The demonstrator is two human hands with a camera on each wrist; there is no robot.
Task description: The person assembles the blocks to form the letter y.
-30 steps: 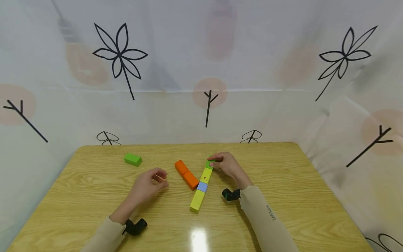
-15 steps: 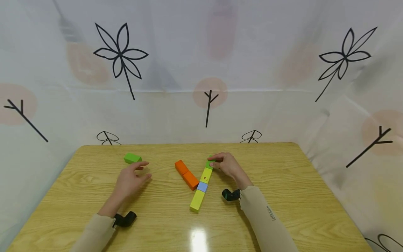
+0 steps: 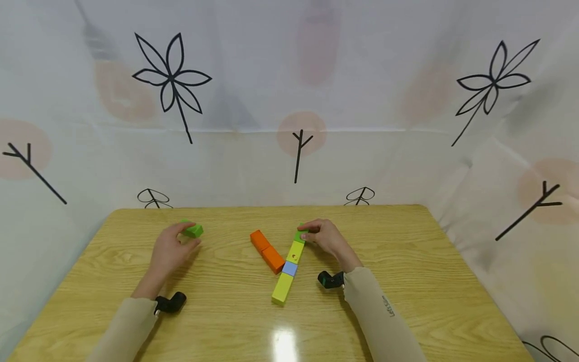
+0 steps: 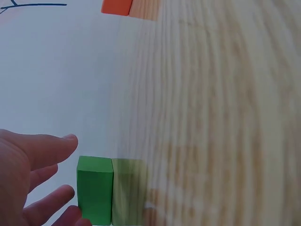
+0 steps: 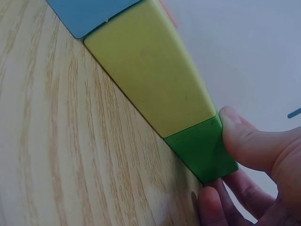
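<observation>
On the left of the table, my left hand (image 3: 171, 250) reaches over a loose green block (image 3: 194, 231). In the left wrist view the thumb stands apart from this block (image 4: 95, 190), and the fingertips are close beside it; whether they touch is hard to tell. My right hand (image 3: 328, 238) pinches another green block (image 5: 202, 148) between thumb and fingers. That one forms the far end of a straight row, followed by a yellow block (image 3: 295, 251), a blue block (image 3: 290, 269) and a second yellow block (image 3: 282, 288) nearest me.
Two orange blocks (image 3: 267, 251) lie end to end, slanting in from the left to the blue block. A wood-grain table (image 3: 384, 322) carries everything. Behind it hangs a pale cloth (image 3: 244, 166) with plant drawings. Each wrist wears a small black camera (image 3: 172, 302).
My left hand has moved left and away from me, from beside the orange blocks to the loose green block. The right hand has stayed on its green block.
</observation>
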